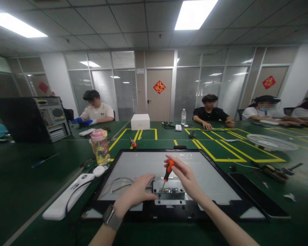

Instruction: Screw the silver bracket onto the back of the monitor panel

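Note:
A flat monitor panel (207,171) lies face down on the green table, its grey metal back up inside a black frame. Near its front edge sits a small metal shield box (169,194). My right hand (186,177) grips an orange-handled screwdriver (167,172), tilted, with its tip down at the left of the box. My left hand (138,191), a watch on its wrist, has its fingers curled and resting on the panel just left of the box, close to the tip. Thin brown cables (118,182) run across the panel to the left.
A white plastic cover (66,198) lies left of the panel, a pink-lidded bottle (100,147) behind it. A black bezel strip (256,196) lies on the right. A computer case (33,118) stands far left. A white box (140,121), a fan grille (272,141) and several seated people are beyond.

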The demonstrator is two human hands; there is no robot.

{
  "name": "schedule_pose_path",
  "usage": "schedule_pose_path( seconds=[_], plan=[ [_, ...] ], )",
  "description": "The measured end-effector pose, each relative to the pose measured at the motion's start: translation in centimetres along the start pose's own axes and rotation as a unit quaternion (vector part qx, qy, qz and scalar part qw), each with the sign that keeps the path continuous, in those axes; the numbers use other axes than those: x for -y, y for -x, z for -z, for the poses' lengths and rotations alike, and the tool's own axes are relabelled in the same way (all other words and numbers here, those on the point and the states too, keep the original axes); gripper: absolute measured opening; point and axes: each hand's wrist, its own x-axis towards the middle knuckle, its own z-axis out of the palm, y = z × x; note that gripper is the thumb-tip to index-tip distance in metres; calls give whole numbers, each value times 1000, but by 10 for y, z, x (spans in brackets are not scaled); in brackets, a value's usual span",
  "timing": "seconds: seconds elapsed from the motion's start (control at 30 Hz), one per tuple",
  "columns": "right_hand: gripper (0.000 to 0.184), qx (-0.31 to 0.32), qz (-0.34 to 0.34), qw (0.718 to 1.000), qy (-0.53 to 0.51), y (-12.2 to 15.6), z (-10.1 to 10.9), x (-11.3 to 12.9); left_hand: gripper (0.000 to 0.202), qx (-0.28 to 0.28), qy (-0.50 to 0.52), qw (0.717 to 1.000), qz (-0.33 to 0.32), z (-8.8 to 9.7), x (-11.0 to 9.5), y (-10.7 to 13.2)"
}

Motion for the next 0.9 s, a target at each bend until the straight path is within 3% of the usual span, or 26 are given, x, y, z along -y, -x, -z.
schedule_pose_path(
  seconds=[0.13, 0.33, 0.53, 0.73, 0.9],
  plan=[
    [36, 9, -23, 1000, -17, 0, -2, -1, 79, 4, 1, 1000, 1, 1, 0, -1],
    [29, -18, 23, 997, 72, -2, 0, 3, 78, 5, 7, 1000, 12, 1, -2, -1],
    [39, 30, 9, 999, 29, 0, 1, 5, 78, 5, 13, 1000, 9, 0, 1, -2],
    [32, -13, 19, 998, 65, -2, -2, 4, 78, 7, 5, 1000, 13, 1, -3, 0],
    [36, 28, 6, 1000, -2, -1, 1, 5, 77, 6, 3, 1000, 5, 2, -3, -1]
  ],
)
